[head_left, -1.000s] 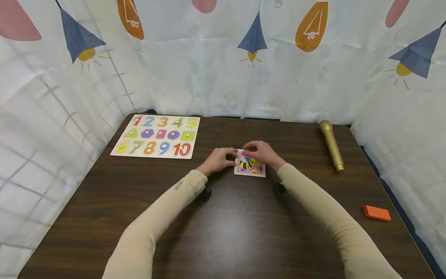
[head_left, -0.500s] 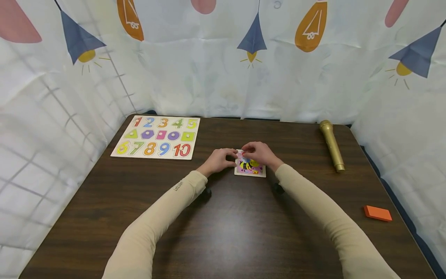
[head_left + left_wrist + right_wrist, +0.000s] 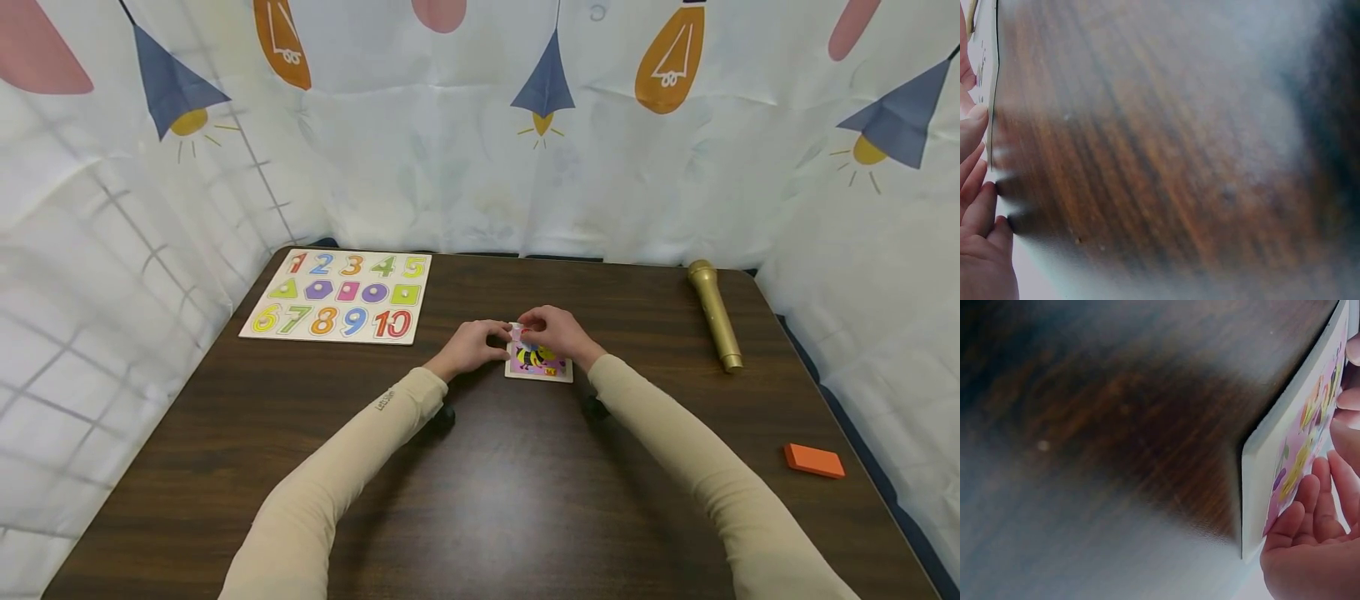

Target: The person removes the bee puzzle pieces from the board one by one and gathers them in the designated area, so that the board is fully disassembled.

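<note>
A small square bee puzzle (image 3: 534, 358) lies flat on the table between both hands. My left hand (image 3: 468, 344) holds its left edge, thumb low on the side and fingers by the upper corner. Over the puzzle's upper part, my right hand (image 3: 561, 332) pinches a small piece at the upper left, mostly hidden by the fingertips. In the left wrist view, the left hand (image 3: 985, 250) shows at the lower left beside the board's edge. The right wrist view has the right hand (image 3: 1316, 544) with bent fingers over the picture side of the puzzle (image 3: 1260, 469).
A number and shape board (image 3: 326, 296) lies at the back left of the dark table (image 3: 480, 500). The gold microphone-like object (image 3: 715, 317) is at the back right, and an orange block (image 3: 814, 461) lies near the right edge. A patterned curtain (image 3: 450, 167) hangs behind.
My right hand has shifted slightly left over the puzzle's upper part. The left hand and the puzzle are nearly unmoved.
</note>
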`<state>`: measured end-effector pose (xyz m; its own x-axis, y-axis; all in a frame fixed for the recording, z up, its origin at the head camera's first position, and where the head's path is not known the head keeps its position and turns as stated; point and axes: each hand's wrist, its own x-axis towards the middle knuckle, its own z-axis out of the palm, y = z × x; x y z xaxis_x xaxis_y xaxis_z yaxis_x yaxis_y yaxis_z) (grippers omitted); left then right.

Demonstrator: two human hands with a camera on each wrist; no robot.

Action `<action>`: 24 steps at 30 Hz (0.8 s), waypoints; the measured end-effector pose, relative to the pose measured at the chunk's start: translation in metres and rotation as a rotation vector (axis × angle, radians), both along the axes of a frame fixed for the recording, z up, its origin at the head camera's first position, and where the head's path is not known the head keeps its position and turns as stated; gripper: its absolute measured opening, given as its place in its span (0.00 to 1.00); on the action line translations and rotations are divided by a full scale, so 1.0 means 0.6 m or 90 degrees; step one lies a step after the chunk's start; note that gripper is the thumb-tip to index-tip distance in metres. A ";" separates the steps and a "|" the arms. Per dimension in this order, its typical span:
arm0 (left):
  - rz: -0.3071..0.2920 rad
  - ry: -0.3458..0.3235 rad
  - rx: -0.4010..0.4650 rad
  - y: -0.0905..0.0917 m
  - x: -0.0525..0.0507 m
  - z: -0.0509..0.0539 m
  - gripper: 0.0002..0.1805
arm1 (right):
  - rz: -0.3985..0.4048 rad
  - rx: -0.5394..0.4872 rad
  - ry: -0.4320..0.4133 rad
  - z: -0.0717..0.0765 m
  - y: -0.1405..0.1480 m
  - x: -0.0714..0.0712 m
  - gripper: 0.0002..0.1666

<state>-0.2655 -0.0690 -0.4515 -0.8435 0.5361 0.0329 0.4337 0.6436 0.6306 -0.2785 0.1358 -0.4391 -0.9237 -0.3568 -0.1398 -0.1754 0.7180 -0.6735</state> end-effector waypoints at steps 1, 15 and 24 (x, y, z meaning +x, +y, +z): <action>0.000 0.000 0.000 0.000 0.000 0.000 0.16 | 0.001 0.000 0.001 0.000 0.000 0.000 0.20; 0.004 0.001 0.007 0.000 -0.003 -0.004 0.16 | 0.008 0.008 0.000 -0.003 -0.005 -0.004 0.21; 0.001 0.005 0.005 0.000 -0.001 -0.003 0.16 | 0.021 0.015 0.006 0.002 -0.006 0.000 0.21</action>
<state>-0.2662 -0.0690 -0.4533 -0.8440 0.5345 0.0435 0.4375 0.6393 0.6324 -0.2785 0.1323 -0.4381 -0.9129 -0.3837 -0.1394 -0.2056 0.7272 -0.6549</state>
